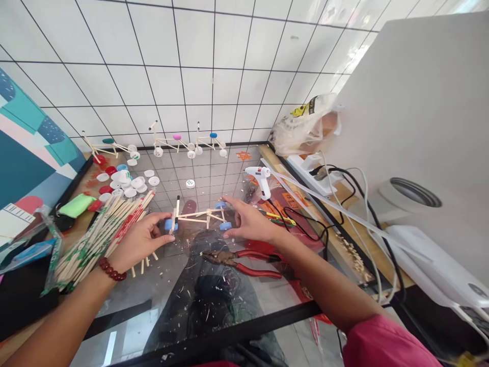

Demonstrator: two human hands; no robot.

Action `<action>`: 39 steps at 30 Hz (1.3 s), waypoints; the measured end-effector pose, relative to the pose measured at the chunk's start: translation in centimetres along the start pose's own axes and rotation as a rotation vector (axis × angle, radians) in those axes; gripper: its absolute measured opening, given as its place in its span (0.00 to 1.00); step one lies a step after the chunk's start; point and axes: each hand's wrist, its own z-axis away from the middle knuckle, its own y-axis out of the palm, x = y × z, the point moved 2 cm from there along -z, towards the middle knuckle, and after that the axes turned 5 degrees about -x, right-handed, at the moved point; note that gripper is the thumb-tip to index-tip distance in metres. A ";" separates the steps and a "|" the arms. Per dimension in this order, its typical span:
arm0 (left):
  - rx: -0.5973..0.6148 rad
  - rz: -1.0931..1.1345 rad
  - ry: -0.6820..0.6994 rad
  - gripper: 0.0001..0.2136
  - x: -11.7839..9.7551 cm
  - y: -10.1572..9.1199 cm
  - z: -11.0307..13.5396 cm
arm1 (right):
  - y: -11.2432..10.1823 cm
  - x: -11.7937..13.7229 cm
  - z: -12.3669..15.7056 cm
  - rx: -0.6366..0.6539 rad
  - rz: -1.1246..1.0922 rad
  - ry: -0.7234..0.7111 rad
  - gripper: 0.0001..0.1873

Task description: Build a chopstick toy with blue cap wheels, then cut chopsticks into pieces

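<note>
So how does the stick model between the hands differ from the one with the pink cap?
The model between the left hand and right hand has blue bottle-cap wheels; the pink-capped model has white wheels. That model has a cap on top; the nearer one shows none. Both are frames of thin wooden sticks.

No text is legible. The chopstick wrappers [130, 224] at 8 o'clock bear red and green print; the plastic bag [296, 132] at 1 o'clock bears a yellow label [301, 109] (both too blurred to read).
</note>
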 end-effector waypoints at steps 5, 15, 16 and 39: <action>0.006 0.010 -0.010 0.35 0.3 0.0 0.0 | 0.0 -0.2 0.1 -0.024 -0.024 -0.044 0.58; -0.001 -0.004 -0.009 0.35 -0.1 -0.1 0.1 | 0.0 -0.2 0.0 -0.028 -0.025 -0.071 0.59; 0.000 -0.009 -0.010 0.35 -0.1 -0.1 0.2 | 0.0 -0.2 0.0 -0.030 -0.021 -0.072 0.59; 0.005 0.007 0.029 0.37 -0.3 -0.1 0.3 | -0.4 2.6 0.1 -0.391 -0.035 -0.263 0.25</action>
